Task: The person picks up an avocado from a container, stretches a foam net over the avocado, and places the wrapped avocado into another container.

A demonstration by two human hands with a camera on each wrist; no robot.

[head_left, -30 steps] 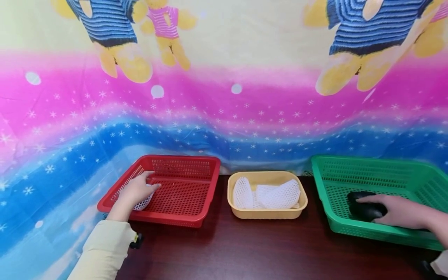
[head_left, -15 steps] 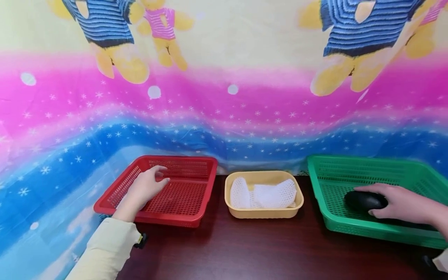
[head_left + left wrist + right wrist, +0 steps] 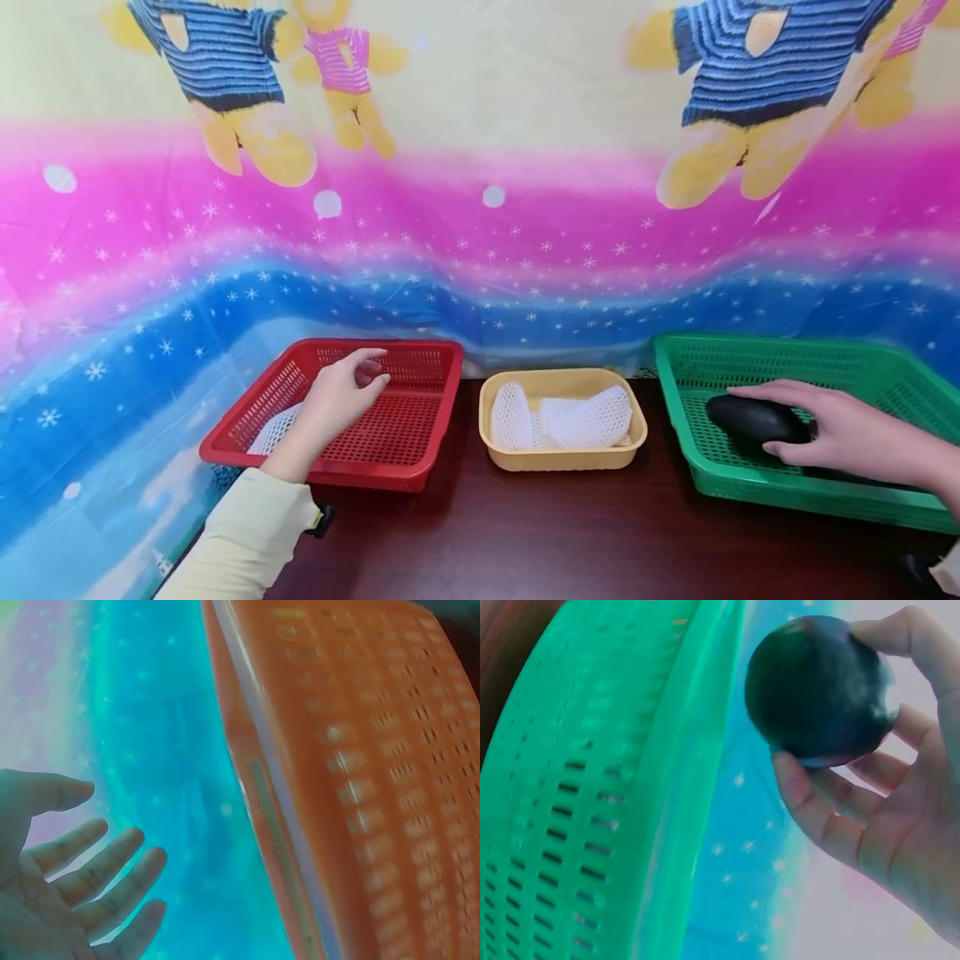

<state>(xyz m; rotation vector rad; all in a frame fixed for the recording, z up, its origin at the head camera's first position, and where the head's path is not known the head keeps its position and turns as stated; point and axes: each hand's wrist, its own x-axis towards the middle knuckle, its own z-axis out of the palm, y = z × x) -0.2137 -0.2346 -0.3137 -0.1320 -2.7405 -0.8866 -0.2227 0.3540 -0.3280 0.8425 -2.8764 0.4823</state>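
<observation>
My right hand (image 3: 847,429) holds a smooth black oval object (image 3: 757,419), fruit-like in shape, above the green basket (image 3: 678,417). In the right wrist view, the thumb and fingers grip the sides of this glossy black object (image 3: 817,690). My left hand (image 3: 337,404) hovers over the red basket (image 3: 446,417) with its fingers loosely bent. Nothing is between the fingers of this left hand (image 3: 90,885) in the left wrist view. Beside its wrist, a white foam net (image 3: 276,431) lies in the red basket, partly hidden by the hand and forearm.
A small yellow tray (image 3: 562,460) stands between the two baskets and holds white foam net sleeves (image 3: 585,419). All three containers are on a dark brown table (image 3: 525,533). A patterned cloth (image 3: 480,250) hangs right behind them.
My right hand has lifted the black object from the green basket and carried it slightly left. My left hand has moved up and right, away from the foam net in the red basket.
</observation>
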